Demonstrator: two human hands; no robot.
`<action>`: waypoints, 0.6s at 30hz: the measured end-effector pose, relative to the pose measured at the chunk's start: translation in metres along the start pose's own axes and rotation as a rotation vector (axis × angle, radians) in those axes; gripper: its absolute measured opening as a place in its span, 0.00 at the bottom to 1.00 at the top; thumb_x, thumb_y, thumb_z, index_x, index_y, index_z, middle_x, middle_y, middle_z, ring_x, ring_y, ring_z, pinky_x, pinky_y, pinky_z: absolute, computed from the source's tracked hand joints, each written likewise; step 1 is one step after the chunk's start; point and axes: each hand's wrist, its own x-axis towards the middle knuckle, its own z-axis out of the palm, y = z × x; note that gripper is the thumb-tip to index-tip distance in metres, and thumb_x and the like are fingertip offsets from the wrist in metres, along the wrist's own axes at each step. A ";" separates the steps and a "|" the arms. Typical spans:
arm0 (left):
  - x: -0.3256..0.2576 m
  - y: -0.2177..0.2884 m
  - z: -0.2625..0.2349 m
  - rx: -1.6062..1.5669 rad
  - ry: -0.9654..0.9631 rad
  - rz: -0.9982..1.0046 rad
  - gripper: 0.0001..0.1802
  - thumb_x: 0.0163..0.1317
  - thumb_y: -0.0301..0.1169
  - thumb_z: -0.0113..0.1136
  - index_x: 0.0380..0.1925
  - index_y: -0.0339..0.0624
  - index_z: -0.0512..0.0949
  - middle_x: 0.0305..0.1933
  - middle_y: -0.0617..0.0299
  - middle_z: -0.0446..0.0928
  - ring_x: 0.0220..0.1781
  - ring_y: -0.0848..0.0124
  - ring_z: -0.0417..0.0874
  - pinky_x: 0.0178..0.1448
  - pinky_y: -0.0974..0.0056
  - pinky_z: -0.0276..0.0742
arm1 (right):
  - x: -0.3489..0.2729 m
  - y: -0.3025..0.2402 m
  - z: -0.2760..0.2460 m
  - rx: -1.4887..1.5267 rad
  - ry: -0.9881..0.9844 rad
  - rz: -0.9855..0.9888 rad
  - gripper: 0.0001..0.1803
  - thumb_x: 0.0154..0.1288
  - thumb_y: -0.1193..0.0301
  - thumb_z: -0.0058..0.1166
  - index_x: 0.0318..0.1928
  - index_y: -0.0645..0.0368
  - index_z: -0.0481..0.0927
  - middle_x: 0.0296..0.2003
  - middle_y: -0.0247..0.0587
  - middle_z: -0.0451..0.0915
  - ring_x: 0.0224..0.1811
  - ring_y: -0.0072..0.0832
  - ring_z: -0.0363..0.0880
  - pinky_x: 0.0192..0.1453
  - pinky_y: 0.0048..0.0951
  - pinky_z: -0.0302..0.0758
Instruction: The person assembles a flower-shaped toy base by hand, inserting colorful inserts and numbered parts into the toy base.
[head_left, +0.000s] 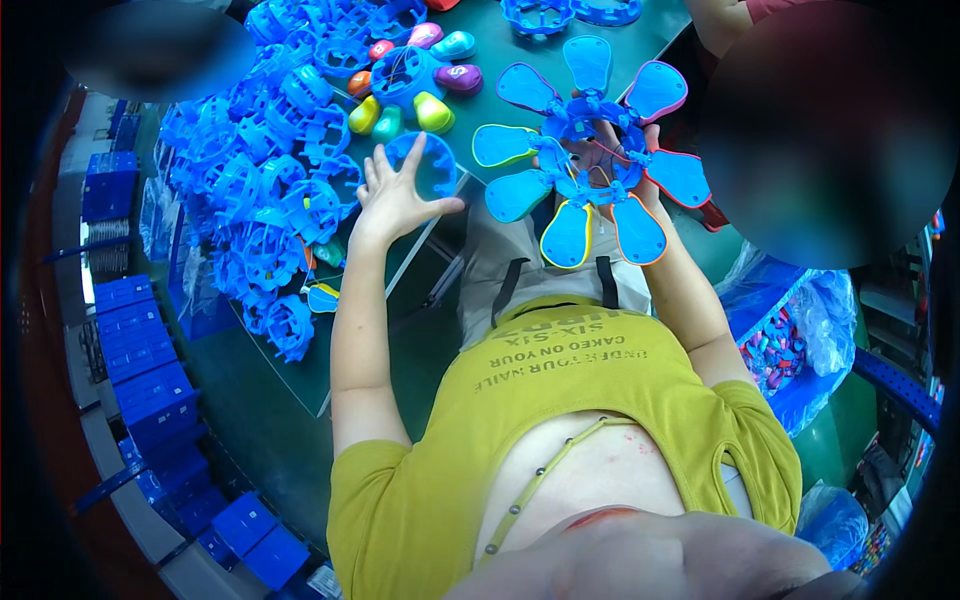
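Eight-petalled blue ring assembly (570, 122) sits well to the right of a crowded heap of blue plastic ring frames (245, 200), and between the two the left hand (398, 200), spread wide, reaches over a round blue frame (440, 166) beside the table edge (432, 228), though I can't tell if it touches. Some green tabletop (472, 120) shows between that frame and the nearest petals (503, 146). Farther right, the right hand (598, 158) has hold of the assembly's ring from behind, petals fanning out past the grip.
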 end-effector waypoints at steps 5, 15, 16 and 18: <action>0.003 0.003 0.000 -0.008 0.054 -0.031 0.74 0.35 0.67 0.77 0.81 0.66 0.45 0.80 0.30 0.44 0.81 0.34 0.47 0.77 0.34 0.51 | -0.007 0.006 -0.008 -0.042 -0.041 0.007 0.61 0.58 0.22 0.45 0.81 0.46 0.47 0.74 0.57 0.61 0.71 0.63 0.66 0.75 0.61 0.65; -0.088 0.036 -0.064 -0.616 0.355 0.425 0.75 0.42 0.60 0.80 0.80 0.42 0.42 0.79 0.42 0.52 0.82 0.52 0.53 0.81 0.50 0.51 | -0.006 0.030 0.023 -0.101 0.338 -0.035 0.35 0.75 0.38 0.43 0.70 0.47 0.68 0.63 0.41 0.74 0.60 0.42 0.79 0.60 0.51 0.80; -0.088 0.053 -0.064 -0.610 0.368 0.449 0.76 0.41 0.62 0.79 0.80 0.41 0.42 0.79 0.41 0.53 0.82 0.52 0.53 0.81 0.50 0.50 | -0.001 0.035 0.027 -0.087 0.389 0.003 0.33 0.75 0.40 0.46 0.69 0.46 0.69 0.60 0.35 0.75 0.53 0.34 0.80 0.57 0.44 0.80; -0.086 0.072 -0.059 -0.690 0.386 0.483 0.77 0.41 0.64 0.79 0.80 0.40 0.41 0.79 0.42 0.52 0.82 0.52 0.53 0.81 0.50 0.50 | 0.010 0.052 0.019 -0.197 0.350 -0.063 0.33 0.74 0.39 0.46 0.68 0.45 0.70 0.55 0.34 0.77 0.49 0.32 0.80 0.56 0.40 0.80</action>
